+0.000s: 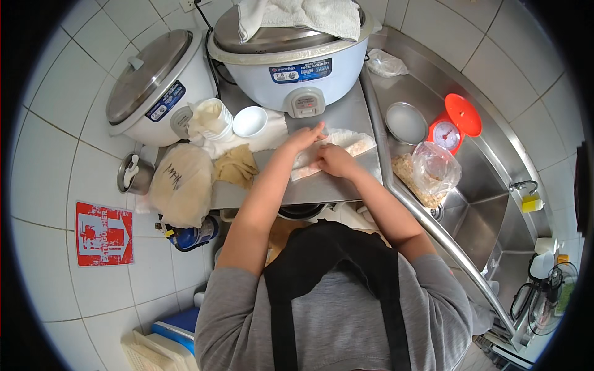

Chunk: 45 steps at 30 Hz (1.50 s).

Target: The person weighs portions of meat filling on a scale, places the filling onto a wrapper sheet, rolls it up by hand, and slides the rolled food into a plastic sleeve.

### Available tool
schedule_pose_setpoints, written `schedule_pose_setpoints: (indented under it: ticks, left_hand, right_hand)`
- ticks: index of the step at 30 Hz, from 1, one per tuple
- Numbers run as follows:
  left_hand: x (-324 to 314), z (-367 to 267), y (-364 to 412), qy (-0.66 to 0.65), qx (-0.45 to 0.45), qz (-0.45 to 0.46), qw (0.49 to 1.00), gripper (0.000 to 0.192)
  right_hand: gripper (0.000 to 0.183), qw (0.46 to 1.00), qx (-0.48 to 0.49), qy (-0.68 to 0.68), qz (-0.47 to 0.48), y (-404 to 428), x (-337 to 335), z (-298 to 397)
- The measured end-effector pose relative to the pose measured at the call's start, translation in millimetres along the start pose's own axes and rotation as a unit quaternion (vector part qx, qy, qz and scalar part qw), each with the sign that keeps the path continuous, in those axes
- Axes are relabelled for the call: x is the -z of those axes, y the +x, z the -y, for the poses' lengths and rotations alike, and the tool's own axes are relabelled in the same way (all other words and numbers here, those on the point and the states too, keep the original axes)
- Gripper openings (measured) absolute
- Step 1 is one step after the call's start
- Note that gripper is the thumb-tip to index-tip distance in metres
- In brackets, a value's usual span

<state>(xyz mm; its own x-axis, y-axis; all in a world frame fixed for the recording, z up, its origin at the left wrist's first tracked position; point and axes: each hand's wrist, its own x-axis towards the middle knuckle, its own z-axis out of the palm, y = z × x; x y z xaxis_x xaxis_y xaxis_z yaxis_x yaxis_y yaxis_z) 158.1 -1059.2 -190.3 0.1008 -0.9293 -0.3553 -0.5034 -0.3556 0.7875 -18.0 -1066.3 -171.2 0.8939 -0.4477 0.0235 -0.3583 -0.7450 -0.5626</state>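
A clear plastic bag (355,144) with pale pinkish food inside lies flat on the stainless steel table (274,185). My left hand (306,139) rests over the bag's far left part, one finger stretched out toward the rice cooker; its grip is unclear. My right hand (336,160) is on the near side of the bag, its curled fingers gripping the plastic. Both hands are close together, and they hide the middle of the bag. Left of them are a folded tan cloth (236,166) and a white bowl (250,122) on a white towel (274,134).
Two rice cookers (250,69) stand behind, a towel over the larger one's lid. Stacked cups (218,120) and a filled plastic bag (182,185) are at left. Beyond the metal rail (417,211), the sink area holds a round pan (406,122), red scale (446,134) and food bag (424,178).
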Motion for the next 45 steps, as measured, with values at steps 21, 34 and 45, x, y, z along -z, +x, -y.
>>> schedule_pose_setpoints:
  ticks: [21, 34, 45]
  left_hand:
    - [-53, -19, 1, 0.011, -0.245, -0.154, 0.957, 0.048]
    - [-53, -20, -8, 0.063, -0.239, -0.17, 0.954, 0.042]
    - [-45, -14, 3, 0.019, -0.251, -0.126, 0.96, 0.056]
  right_hand:
    - [0.035, 0.992, 0.048, -0.099, 0.064, -30, 46, -54]
    - [0.029, 0.989, 0.013, -0.109, 0.103, -38, 65, -56]
    - [0.032, 0.993, 0.113, -0.036, 0.028, -35, 20, -29]
